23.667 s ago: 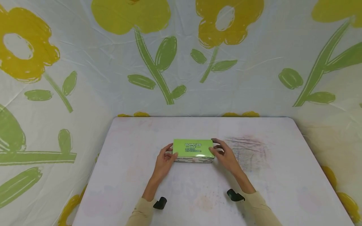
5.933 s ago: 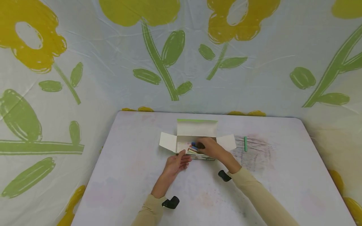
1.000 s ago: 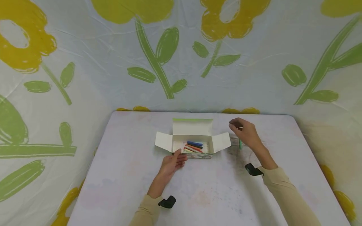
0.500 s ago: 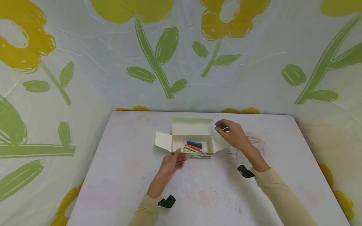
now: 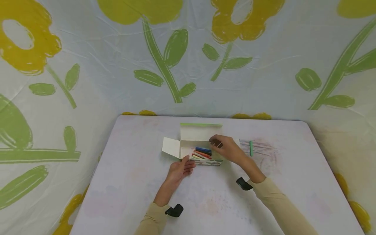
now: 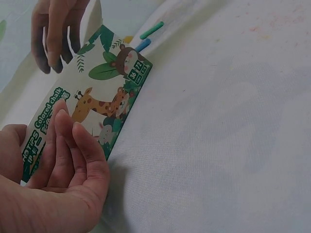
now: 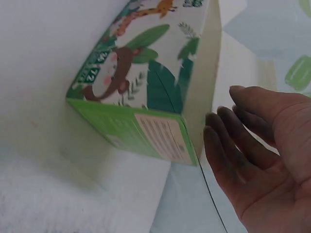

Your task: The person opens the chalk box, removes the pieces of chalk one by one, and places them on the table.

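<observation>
A cardboard chalk box (image 5: 201,132), printed with animals and "Colored chalk", stands with its lid and side flaps folded out. Several chalk sticks (image 5: 202,152) in blue, black, orange, red and white lie inside. My left hand (image 5: 176,171) holds the box's front wall near the left end, thumb at the rim and fingers along the printed front (image 6: 102,97). Over the box's right end hovers my right hand (image 5: 227,148), fingers loosely bent with nothing between them; it covers most of the right flap. In the right wrist view its fingertips (image 7: 211,121) are close beside the box opening.
To the right of the box a green chalk stick (image 5: 251,148) lies on the white table (image 5: 132,195). A blue chalk stick (image 6: 143,45) shows near it in the left wrist view. Smudges mark the table there. A flowered cloth (image 5: 117,65) hangs behind.
My right hand has moved left and lower, from beside the green chalk stick to over the box's right end, uncovering that stick. My left hand has stayed on the box.
</observation>
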`<state>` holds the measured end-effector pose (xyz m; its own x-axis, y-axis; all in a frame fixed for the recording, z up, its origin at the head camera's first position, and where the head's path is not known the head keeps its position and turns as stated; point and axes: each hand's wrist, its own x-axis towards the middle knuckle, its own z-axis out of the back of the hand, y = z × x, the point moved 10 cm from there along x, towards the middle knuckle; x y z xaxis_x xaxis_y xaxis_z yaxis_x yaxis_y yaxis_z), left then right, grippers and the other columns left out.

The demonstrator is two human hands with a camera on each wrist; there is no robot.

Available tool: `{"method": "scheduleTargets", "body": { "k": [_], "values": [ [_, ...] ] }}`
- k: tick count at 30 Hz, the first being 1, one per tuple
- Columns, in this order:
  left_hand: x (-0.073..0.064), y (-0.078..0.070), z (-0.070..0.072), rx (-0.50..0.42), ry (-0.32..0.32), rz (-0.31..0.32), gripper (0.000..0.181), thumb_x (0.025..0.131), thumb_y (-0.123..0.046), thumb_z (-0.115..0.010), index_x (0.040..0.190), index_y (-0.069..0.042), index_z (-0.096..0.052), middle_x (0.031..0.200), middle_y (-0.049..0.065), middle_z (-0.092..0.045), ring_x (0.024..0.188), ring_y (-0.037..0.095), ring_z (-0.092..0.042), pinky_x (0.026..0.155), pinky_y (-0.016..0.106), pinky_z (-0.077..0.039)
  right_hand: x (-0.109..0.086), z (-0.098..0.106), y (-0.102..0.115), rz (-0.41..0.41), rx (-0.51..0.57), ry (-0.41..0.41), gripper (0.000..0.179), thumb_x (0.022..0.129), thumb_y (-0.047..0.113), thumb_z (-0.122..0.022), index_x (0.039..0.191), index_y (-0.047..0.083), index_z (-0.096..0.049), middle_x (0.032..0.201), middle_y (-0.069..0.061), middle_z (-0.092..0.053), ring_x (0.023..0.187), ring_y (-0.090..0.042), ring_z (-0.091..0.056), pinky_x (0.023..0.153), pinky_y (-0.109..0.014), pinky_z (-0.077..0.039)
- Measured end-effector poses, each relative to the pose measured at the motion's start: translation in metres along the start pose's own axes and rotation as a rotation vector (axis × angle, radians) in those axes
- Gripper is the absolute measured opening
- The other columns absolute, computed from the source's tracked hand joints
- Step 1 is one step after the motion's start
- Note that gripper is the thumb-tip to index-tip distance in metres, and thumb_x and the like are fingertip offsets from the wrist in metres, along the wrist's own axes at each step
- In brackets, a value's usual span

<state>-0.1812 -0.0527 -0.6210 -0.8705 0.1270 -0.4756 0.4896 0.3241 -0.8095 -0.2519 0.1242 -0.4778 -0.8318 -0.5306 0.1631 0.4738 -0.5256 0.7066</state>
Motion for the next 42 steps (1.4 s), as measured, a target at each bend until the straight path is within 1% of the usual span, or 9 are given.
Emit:
{"method": "scheduleTargets", "body": {
  "k": [6, 12, 14, 18, 25, 29, 34, 38, 42],
  "values": [
    [-0.002, 0.000, -0.001, 0.004, 0.002, -0.002, 0.057, 0.103, -0.042, -0.063, 0.117, 0.013, -0.068, 0.101, 0.010, -0.076, 0.087, 0.014, -0.069, 0.076, 0.023, -0.056, 0.002, -0.029, -0.001, -0.033, 0.028, 0.147, 0.027, 0.096, 0.004, -0.072, 0.120, -0.006, -0.066, 0.110, -0.019, -0.071, 0.095, -0.029, -0.070, 0.082, -0.042, -0.059],
    [-0.003, -0.003, -0.002, 0.005, 0.005, -0.006, 0.055, 0.104, -0.041, -0.062, 0.117, 0.012, -0.068, 0.099, 0.008, -0.075, 0.087, 0.014, -0.068, 0.076, 0.024, -0.056, 0.008, -0.050, 0.004, 0.026, 0.028, 0.241, 0.015, 0.095, 0.001, -0.072, 0.109, -0.004, -0.068, 0.101, -0.015, -0.071, 0.089, -0.024, -0.068, 0.079, -0.038, -0.058],
    [-0.003, -0.003, -0.002, 0.003, 0.008, -0.006, 0.056, 0.104, -0.041, -0.063, 0.117, 0.013, -0.067, 0.099, 0.008, -0.075, 0.086, 0.013, -0.068, 0.075, 0.023, -0.055, 0.010, -0.054, 0.005, 0.049, -0.002, 0.255, 0.011, 0.095, 0.000, -0.072, 0.105, -0.002, -0.068, 0.096, -0.012, -0.070, 0.083, -0.020, -0.066, 0.074, -0.034, -0.056],
    [-0.001, -0.003, -0.002, 0.000, 0.012, -0.006, 0.057, 0.104, -0.040, -0.063, 0.119, 0.015, -0.066, 0.098, 0.008, -0.075, 0.085, 0.012, -0.068, 0.074, 0.022, -0.055, 0.014, -0.059, 0.003, 0.049, -0.040, 0.272, 0.009, 0.094, -0.001, -0.073, 0.102, -0.001, -0.069, 0.090, -0.009, -0.068, 0.078, -0.017, -0.062, 0.070, -0.031, -0.053],
    [-0.002, -0.002, -0.002, -0.002, 0.007, 0.000, 0.058, 0.103, -0.041, -0.063, 0.119, 0.015, -0.066, 0.100, 0.010, -0.075, 0.084, 0.011, -0.068, 0.074, 0.022, -0.055, 0.019, -0.072, -0.002, 0.007, -0.031, 0.339, 0.013, 0.094, 0.000, -0.074, 0.105, -0.003, -0.069, 0.098, -0.014, -0.070, 0.087, -0.025, -0.068, 0.077, -0.036, -0.057],
    [-0.001, 0.000, -0.001, -0.001, 0.006, 0.005, 0.058, 0.103, -0.042, -0.064, 0.118, 0.014, -0.067, 0.100, 0.010, -0.076, 0.084, 0.010, -0.067, 0.074, 0.022, -0.055, 0.022, -0.077, -0.007, -0.024, -0.043, 0.364, 0.012, 0.094, 0.000, -0.074, 0.105, -0.003, -0.070, 0.097, -0.013, -0.070, 0.087, -0.025, -0.068, 0.077, -0.034, -0.057],
    [-0.001, 0.001, -0.002, 0.003, 0.007, 0.004, 0.059, 0.103, -0.042, -0.063, 0.119, 0.014, -0.066, 0.101, 0.011, -0.075, 0.083, 0.010, -0.067, 0.075, 0.022, -0.055, 0.022, -0.077, -0.007, -0.035, -0.044, 0.390, 0.011, 0.094, -0.003, -0.072, 0.105, -0.003, -0.069, 0.098, -0.014, -0.069, 0.089, -0.028, -0.067, 0.078, -0.033, -0.056],
    [-0.001, 0.001, -0.002, 0.002, 0.009, 0.002, 0.059, 0.103, -0.043, -0.063, 0.119, 0.014, -0.066, 0.101, 0.010, -0.076, 0.084, 0.011, -0.068, 0.075, 0.023, -0.055, 0.021, -0.074, -0.004, -0.005, -0.041, 0.393, 0.011, 0.095, -0.001, -0.071, 0.106, -0.002, -0.069, 0.095, -0.010, -0.068, 0.084, -0.021, -0.064, 0.075, -0.031, -0.054],
    [0.000, 0.000, -0.001, 0.006, 0.005, -0.001, 0.059, 0.103, -0.043, -0.063, 0.119, 0.013, -0.067, 0.101, 0.009, -0.076, 0.086, 0.012, -0.068, 0.076, 0.023, -0.056, 0.019, -0.066, 0.001, 0.040, -0.037, 0.359, 0.010, 0.096, 0.001, -0.071, 0.105, 0.000, -0.069, 0.090, -0.003, -0.065, 0.078, -0.012, -0.057, 0.071, -0.030, -0.051]
  ]
}}
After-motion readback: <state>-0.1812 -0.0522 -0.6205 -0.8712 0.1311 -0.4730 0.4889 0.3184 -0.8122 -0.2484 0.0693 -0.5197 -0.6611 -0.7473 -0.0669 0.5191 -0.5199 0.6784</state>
